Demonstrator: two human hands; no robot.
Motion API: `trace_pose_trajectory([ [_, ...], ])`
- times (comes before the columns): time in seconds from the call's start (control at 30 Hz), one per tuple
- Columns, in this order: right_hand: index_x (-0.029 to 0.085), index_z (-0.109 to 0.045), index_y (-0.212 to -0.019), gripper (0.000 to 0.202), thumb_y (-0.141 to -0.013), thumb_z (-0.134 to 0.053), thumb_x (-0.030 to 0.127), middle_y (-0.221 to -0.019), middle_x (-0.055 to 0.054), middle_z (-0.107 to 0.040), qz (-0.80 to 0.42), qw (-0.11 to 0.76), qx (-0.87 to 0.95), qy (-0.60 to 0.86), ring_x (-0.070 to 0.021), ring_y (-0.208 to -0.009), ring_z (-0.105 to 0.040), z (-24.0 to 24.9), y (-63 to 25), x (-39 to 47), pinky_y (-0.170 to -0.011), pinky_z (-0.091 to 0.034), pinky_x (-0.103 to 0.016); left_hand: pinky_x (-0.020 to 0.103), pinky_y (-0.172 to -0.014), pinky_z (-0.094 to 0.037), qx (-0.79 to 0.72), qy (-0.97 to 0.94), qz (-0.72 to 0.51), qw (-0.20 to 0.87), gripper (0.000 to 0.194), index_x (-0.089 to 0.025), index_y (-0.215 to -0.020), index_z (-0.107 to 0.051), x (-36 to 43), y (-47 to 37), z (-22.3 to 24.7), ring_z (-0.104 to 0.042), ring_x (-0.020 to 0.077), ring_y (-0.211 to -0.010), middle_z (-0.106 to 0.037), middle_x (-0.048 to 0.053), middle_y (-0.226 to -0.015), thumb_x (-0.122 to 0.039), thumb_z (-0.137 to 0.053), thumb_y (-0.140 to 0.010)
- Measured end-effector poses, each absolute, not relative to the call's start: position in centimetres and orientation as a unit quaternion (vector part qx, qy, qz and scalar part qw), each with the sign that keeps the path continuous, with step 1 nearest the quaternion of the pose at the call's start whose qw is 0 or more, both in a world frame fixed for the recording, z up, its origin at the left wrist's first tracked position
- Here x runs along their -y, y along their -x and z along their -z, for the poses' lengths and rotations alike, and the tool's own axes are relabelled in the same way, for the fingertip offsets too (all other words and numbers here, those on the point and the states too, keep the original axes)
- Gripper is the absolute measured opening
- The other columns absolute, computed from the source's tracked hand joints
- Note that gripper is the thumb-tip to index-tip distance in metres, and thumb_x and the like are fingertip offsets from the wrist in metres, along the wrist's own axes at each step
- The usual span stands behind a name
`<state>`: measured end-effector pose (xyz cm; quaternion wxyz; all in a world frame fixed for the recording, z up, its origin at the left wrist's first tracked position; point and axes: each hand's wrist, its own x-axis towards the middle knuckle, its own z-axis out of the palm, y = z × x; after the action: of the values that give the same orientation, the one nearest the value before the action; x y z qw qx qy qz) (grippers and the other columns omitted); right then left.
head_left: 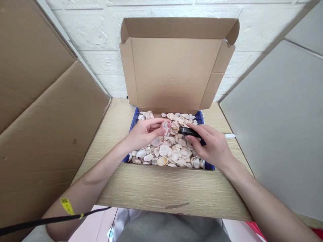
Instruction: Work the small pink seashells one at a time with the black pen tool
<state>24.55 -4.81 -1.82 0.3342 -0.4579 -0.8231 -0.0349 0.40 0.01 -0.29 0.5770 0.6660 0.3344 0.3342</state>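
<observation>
Pinching a pale, ridged shell [165, 126] between the thumb and fingers of the left hand [141, 135], holding it over the middle of an open cardboard box [132, 122] with blue sides. Grasping a black handheld tool [188, 131] in the right hand [215, 144], bracing it with the thumb on the near side and the fingers curling over the far side. Aiming the thin gold-coloured tip [175, 129] leftward at the pinched shell, too small in view for telling touching from nearly touching. Working just above a layer of loose shells [174, 155], mostly white and cream, overlapping across the box floor, and including a yellowish shell [162, 161] near the front edge.

Reaching in from the near side with both bare forearms. Facing the raised lid [176, 67], standing up at the back in front of a white brick-patterned wall [83, 33]. Using a wood-grained table [156, 188] under the box, bearing a dark mark near its front edge. Having a cardboard panel [50, 127] on the left and a smooth grey panel [277, 117] on the right. Showing a white slender object [230, 136] just beyond the right wrist, and a black cable [93, 212] with a yellow tag [67, 205] crossing at lower left.
</observation>
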Motion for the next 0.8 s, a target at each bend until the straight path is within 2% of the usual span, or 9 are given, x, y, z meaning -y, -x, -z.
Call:
trace_pose_trajectory([
  [0.4, 0.018, -0.058, -0.118, 0.029, -0.090, -0.057, 0.025, -0.093, -0.008, -0.069, 0.035, 0.343, 0.821, 0.455, -0.0200, -0.079, -0.066, 1.78, -24.60, 4.79, -0.067, -0.055, -0.033, 0.032, -0.084, -0.056, -0.351, -0.663, -0.326, 0.576, 0.035, -0.011, -0.113, -0.064, 0.05, -0.50, 0.33, -0.069, 0.0225, -0.099, -0.073, 0.011, -0.110, -0.032, -0.066, -0.084],
  [0.8, 0.020, -0.060, -0.116, 0.027, -0.090, -0.055, 0.027, -0.091, -0.007, -0.069, 0.032, 0.339, 0.820, 0.461, -0.0193, -0.077, -0.065, 1.77, -24.51, 4.83, -0.065, -0.055, -0.033, 0.035, -0.086, -0.056, -0.353, -0.660, -0.337, 0.571, 0.036, -0.013, -0.112, -0.066, 0.06, -0.55, 0.09, -0.068, 0.0229, -0.099, -0.070, 0.011, -0.115, -0.035, -0.066, -0.084],
])
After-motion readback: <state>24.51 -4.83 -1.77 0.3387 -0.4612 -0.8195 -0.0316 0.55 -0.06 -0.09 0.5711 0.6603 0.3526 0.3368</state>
